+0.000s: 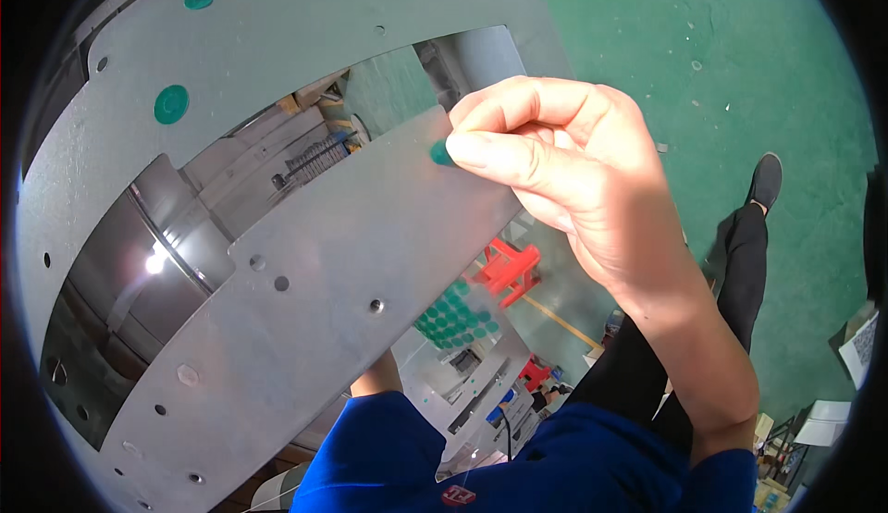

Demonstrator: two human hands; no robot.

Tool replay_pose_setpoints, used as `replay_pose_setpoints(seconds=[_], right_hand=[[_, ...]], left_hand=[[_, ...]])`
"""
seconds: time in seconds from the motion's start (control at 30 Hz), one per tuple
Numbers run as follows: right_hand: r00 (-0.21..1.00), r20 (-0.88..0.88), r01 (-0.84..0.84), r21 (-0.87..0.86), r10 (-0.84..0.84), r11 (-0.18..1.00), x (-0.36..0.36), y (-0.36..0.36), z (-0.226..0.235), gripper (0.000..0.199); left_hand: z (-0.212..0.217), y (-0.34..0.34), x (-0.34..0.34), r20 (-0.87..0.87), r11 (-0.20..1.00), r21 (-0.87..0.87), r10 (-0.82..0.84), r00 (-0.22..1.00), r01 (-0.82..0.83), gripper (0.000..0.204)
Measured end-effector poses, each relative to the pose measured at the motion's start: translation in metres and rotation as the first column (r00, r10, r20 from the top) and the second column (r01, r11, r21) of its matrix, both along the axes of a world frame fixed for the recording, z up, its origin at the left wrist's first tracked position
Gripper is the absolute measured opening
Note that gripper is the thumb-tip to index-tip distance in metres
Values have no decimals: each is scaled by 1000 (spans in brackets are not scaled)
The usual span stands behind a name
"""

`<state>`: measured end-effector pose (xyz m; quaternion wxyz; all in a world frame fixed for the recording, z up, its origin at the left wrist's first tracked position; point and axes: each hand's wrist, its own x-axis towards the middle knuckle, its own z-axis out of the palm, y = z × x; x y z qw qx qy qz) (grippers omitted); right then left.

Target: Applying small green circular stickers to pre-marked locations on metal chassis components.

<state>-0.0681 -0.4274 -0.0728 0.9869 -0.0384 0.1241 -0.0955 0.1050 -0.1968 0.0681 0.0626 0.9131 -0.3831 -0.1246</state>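
My right hand (555,161) pinches a small green round cap (441,153) between thumb and forefinger and holds it against the upper edge of a grey metal panel (305,328) with several small holes. Two similar green caps (172,104) sit in the larger grey panel behind it. My left forearm (375,379) in a blue sleeve rises behind the panel, and the hand itself is hidden. Beside it, below the panel's edge, shows a clear sheet of several green caps (458,317).
Through the panel's cut-out I see a shiny steel drum (157,254) and a wire spring (314,157). A green floor (703,50) lies far below, with a red stool (509,268) and my black shoe (766,180). Boxes and papers lie at the lower right.
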Motion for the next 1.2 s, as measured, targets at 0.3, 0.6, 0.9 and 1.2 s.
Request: replay_pose_setpoints(seconds=[0.3,0.6,0.9,1.2], right_hand=[[1000,-17,19,-38,-19,999,6,-19,10,9],[995,-37,90,-56,-93,994,2,-29,13,9],[993,-23,113,-46,-114,992,2,-38,15,9],[995,1,97,8,-97,995,1,-53,16,12]], left_hand=[[7,-19,-1,-3,1000,2,2,1000,-2,25],[4,-36,-5,0,1000,-2,7,1000,-7,24],[3,-45,-6,-1,1000,-16,13,1000,-13,23],[7,-54,-4,11,1000,-10,-1,1000,1,22]])
